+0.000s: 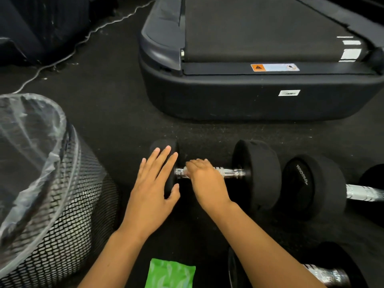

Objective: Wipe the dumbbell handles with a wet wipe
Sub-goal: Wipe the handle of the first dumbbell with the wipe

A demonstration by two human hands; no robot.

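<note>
Pack: a soft green wipe pack (170, 272), glossy and crinkled, lies on the floor at the near edge between the forearms; its bottom is cut off.
Near dumbbell: lower right, a knurled chrome handle (326, 276) and dark head, largely hidden behind the right forearm and cropped.
Bin: a black wire-mesh bin (62, 221) lined with clear crinkled plastic stands at the left, cut off by the frame edge.
Left hand: the left hand (152, 190) lies flat and spread, fingers straight, on the round black left head of the dumbbell (257, 173), covering most of it.
Right hand: the right hand (205, 179) is curled over the ridged chrome handle, pressing a white wipe (185, 171); only a blurred sliver of it shows by the fingers.
Dumbbell: it lies crosswise on the floor mid-frame; its right head is a matte black thick disc.
Second dumbbell: just right, another dumbbell (315, 188) with faint lettering on its head, its handle running off frame.
Floor: dark speckled rubber floor (116, 113).
Treadmill: behind, a treadmill (259, 59) end, matte belt, rounded plastic casing, small stickers too small to read.
Cable: a pale cable (68, 53) snakes across the far left.
</note>
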